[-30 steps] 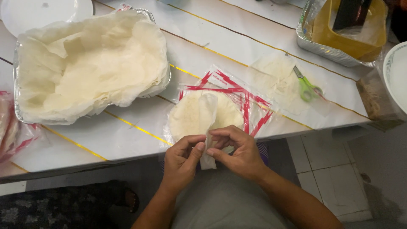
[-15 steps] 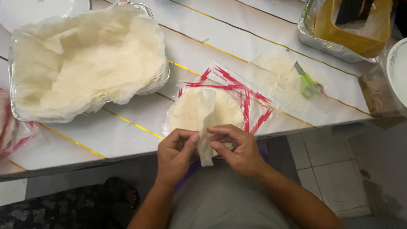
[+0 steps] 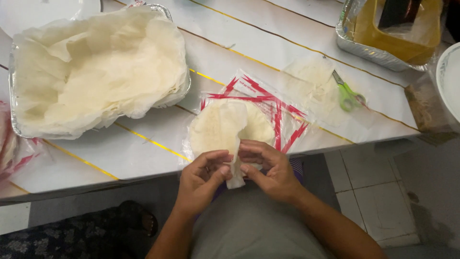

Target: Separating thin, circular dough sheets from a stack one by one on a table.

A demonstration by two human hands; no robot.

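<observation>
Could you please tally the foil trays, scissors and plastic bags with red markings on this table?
Foil trays: 2, a big tray of wrappers and a second tray top right.
Scissors: 1.
Red-marked bags: 2, one bag under the round wrappers and an edge bag at left.
Total: 5.

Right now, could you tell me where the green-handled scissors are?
In the head view, the green-handled scissors lie on the table's right side, on a thin pale sheet, between the foil tray and the red-striped plastic bag.

Wrapper sheet [image 3: 225, 127]: thin, matt, doughy. Tray [image 3: 178, 93]: shiny foil. Bag [image 3: 268, 103]: glossy clear plastic.
</observation>
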